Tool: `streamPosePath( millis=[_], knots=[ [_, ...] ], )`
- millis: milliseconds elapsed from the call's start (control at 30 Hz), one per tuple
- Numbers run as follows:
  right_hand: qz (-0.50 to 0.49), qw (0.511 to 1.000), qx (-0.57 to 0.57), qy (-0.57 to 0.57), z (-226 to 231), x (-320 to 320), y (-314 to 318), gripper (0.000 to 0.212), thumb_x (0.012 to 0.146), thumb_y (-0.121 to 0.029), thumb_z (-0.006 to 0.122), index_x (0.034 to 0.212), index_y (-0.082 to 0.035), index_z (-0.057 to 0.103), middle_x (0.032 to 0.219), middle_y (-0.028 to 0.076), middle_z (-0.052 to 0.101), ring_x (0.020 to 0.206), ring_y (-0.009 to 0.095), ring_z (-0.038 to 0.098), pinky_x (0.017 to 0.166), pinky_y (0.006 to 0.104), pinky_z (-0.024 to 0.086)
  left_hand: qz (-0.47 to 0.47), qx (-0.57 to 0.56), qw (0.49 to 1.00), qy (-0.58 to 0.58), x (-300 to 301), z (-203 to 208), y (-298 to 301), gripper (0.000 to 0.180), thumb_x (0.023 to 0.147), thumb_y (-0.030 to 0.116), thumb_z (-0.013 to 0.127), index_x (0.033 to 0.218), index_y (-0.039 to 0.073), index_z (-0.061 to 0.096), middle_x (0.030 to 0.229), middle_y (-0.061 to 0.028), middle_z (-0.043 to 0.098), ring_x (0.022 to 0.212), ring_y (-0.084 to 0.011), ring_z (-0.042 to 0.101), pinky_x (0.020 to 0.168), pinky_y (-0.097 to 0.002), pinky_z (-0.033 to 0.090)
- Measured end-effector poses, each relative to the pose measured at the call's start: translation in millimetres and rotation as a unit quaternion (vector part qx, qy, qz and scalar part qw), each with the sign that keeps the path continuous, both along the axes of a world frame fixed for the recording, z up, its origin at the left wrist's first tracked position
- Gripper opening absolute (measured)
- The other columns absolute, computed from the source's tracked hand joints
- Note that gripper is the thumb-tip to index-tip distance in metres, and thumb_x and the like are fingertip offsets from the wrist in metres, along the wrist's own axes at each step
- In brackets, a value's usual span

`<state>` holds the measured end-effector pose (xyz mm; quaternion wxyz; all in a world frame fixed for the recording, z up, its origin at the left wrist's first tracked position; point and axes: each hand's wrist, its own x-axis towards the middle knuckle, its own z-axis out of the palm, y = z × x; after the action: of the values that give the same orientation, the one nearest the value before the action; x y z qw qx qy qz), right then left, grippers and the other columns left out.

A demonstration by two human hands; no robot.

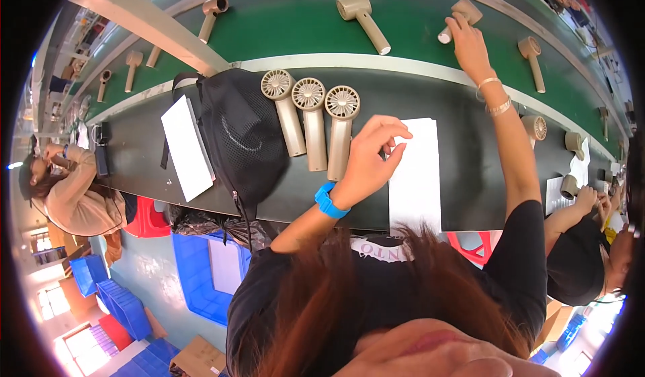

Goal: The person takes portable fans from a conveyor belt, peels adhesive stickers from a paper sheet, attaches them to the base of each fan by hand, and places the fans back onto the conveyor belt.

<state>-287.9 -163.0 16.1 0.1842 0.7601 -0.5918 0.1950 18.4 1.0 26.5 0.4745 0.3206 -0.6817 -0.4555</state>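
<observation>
My right hand point(468, 41) reaches far out onto the green conveyor belt point(295, 21) and closes on the handle of a beige handheld fan point(465, 9); gold bangles ring that wrist. My left hand point(371, 155), with a blue watch on its wrist, hovers with fingers loosely curled and apart over the left edge of a white sheet point(418, 182) on the black worktable point(134, 142). It holds nothing. Just left of it lie three beige handheld fans point(310, 112) side by side, heads away from me.
More beige fans ride the belt, one at the middle point(363, 13), one at the left point(212, 11), one at the right point(532, 58). A black mesh bag point(238, 132) and a white pad point(185, 145) lie on the table. Co-workers sit at left point(77, 192) and right point(581, 249). Blue crates point(198, 269) stand below.
</observation>
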Motion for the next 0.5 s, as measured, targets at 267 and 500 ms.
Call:
streamPosePath(
  millis=[267, 500],
  knots=[
    [0.069, 0.993, 0.004, -0.096, 27, 52, 30, 0.034, 0.083, 0.002, 0.053, 0.115, -0.007, 0.055, 0.108, 0.013, 0.059, 0.088, 0.033, 0.062, 0.071, 0.0358, 0.050, 0.015, 0.015, 0.999, -0.034, 4, -5, 2, 0.012, 0.087, -0.003, 0.058, 0.097, -0.002, 0.064, 0.087, -0.0132, 0.065, 0.080, -0.0197, 0.067, 0.065, -0.0265, 0.050],
    [0.040, 0.865, 0.289, -0.408, 22, 115, 179, 0.011, 0.086, -0.002, 0.059, 0.096, -0.002, 0.062, 0.085, 0.005, 0.060, 0.073, 0.013, 0.058, 0.065, 0.0257, 0.047, -0.047, -0.049, 0.981, -0.181, 10, -11, -8, 0.058, 0.064, 0.009, 0.080, 0.116, 0.004, 0.054, 0.114, -0.0146, 0.057, 0.105, -0.0302, 0.052, 0.088, -0.0366, 0.045]
  ],
)
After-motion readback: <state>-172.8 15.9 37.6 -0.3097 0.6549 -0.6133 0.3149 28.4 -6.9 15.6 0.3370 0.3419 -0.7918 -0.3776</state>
